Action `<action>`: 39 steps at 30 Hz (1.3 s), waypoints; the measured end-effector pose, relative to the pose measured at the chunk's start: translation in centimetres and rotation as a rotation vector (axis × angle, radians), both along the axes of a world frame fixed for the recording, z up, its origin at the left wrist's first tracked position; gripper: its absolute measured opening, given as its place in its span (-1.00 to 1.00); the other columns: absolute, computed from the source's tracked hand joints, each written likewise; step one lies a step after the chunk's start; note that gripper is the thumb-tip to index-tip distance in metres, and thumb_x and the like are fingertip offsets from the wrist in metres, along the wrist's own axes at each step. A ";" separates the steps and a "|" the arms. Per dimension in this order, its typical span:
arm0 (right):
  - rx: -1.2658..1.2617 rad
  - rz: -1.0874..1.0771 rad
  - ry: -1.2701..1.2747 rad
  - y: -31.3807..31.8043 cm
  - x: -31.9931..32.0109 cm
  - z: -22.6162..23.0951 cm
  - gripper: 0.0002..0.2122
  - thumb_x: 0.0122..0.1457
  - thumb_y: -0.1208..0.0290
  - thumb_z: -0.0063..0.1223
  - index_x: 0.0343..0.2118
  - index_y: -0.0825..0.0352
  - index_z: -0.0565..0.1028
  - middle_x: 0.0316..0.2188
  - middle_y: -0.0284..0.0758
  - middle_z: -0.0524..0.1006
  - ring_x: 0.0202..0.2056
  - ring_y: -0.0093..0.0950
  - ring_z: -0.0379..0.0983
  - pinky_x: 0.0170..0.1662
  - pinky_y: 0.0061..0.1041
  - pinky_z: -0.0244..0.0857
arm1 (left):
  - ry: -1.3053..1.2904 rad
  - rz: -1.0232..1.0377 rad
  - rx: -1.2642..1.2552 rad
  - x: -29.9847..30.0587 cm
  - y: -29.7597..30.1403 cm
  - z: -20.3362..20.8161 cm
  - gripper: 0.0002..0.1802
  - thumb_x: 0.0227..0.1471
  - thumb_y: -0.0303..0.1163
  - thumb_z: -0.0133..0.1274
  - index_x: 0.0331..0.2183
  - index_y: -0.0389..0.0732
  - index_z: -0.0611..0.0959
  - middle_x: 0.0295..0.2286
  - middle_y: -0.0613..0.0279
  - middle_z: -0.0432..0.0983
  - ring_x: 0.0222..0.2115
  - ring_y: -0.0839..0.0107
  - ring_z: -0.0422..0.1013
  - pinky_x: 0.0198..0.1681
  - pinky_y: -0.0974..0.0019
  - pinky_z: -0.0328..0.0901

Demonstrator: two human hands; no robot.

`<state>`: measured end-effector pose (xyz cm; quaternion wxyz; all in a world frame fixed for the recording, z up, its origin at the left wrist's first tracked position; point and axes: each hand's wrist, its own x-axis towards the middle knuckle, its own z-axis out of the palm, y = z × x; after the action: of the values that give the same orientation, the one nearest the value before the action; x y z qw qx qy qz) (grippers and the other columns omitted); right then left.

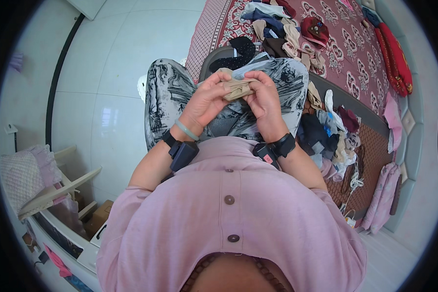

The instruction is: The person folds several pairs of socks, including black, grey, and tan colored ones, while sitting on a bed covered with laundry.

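Note:
Above my lap, both hands hold a small bunched piece of thin beige fabric [238, 90], which looks like a sock. My left hand [205, 103] pinches its left side between thumb and fingers. At the opposite side, the fingers of my right hand [264, 101] are closed on the gathered edge. Folds run across the fabric between the two thumbs, and part of it is hidden behind the fingers. Just beyond my hands lies a black dotted cloth [238, 52], close to a dark grey rounded edge [210, 59].
A heap of socks and small garments [273, 30] lies on the red patterned bed cover [348, 48], beside a maroon knitted item [315, 33]. More mixed clothing [326, 136] is piled to my right. A white wooden chair [58, 192] stands at the left.

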<state>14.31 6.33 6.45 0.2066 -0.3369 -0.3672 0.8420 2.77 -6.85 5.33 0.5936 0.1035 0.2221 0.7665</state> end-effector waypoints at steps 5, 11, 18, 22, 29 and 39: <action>-0.106 0.128 0.113 -1.0 0.1 0.9 -0.68 0.06 0.72 -0.18 -0.07 0.42 0.35 -0.22 -0.18 0.50 -0.20 -0.34 0.52 -0.16 -0.42 0.48 | 0.414 0.105 -0.255 0.4 -0.2 -0.4 -0.66 -0.04 -0.70 -0.03 -0.17 -0.25 0.44 -0.27 0.15 0.48 -0.22 0.42 0.45 -0.12 0.40 0.33; -0.020 0.319 0.191 -3.9 -0.6 2.3 -0.54 0.00 0.72 -0.08 0.05 0.38 0.31 -0.23 -0.29 0.50 -0.21 -0.50 0.50 -0.15 -0.56 0.39 | 0.886 0.390 -0.630 -0.4 -0.2 -1.4 -0.62 -0.08 -0.73 -0.05 -0.15 -0.27 0.44 -0.43 0.30 0.43 -0.40 0.57 0.39 -0.33 0.52 0.30; 0.831 0.117 -0.275 -3.2 -3.4 -0.8 -0.75 -0.07 0.70 0.02 -0.27 0.36 0.41 -0.56 -0.46 0.43 -0.50 -0.65 0.33 -0.44 -0.62 0.23 | 0.690 0.660 -0.352 0.5 0.7 0.1 -0.68 0.04 -0.70 -0.03 -0.12 -0.28 0.43 -0.38 0.32 0.43 -0.34 0.60 0.38 -0.23 0.52 0.31; 0.800 -0.109 -0.275 -2.5 -4.3 -2.1 -0.82 -0.08 0.71 0.00 -0.36 0.38 0.44 -0.61 -0.44 0.40 -0.51 -0.62 0.32 -0.45 -0.57 0.24 | 0.513 0.422 -0.158 0.6 -0.2 1.3 -0.65 0.09 -0.63 -0.02 -0.05 -0.29 0.41 -0.31 0.28 0.46 -0.26 0.55 0.40 -0.12 0.46 0.30; 0.881 -0.105 -0.224 -2.7 -3.3 -2.3 -0.85 -0.02 0.72 0.03 -0.35 0.40 0.46 -0.48 -0.36 0.48 -0.46 -0.59 0.37 -0.35 -0.58 0.30 | 0.869 0.262 -0.457 0.0 0.4 -0.8 -0.63 -0.05 -0.60 0.12 -0.14 -0.25 0.47 -0.40 0.33 0.50 -0.38 0.56 0.40 -0.29 0.45 0.30; 0.209 0.335 0.159 -5.1 -2.7 1.9 -0.66 0.01 0.72 0.02 -0.10 0.40 0.41 -0.42 -0.41 0.48 -0.44 -0.69 0.40 -0.38 -0.71 0.24 | 1.014 0.527 -0.855 -0.8 0.0 -1.7 -0.65 -0.11 -0.53 0.20 -0.20 -0.22 0.52 -0.45 0.18 0.52 -0.44 0.43 0.45 -0.33 0.30 0.36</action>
<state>11.62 1.26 8.33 0.1260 -0.1805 -0.4860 0.8458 1.96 -6.87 3.58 0.2010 0.1483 0.7696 0.5877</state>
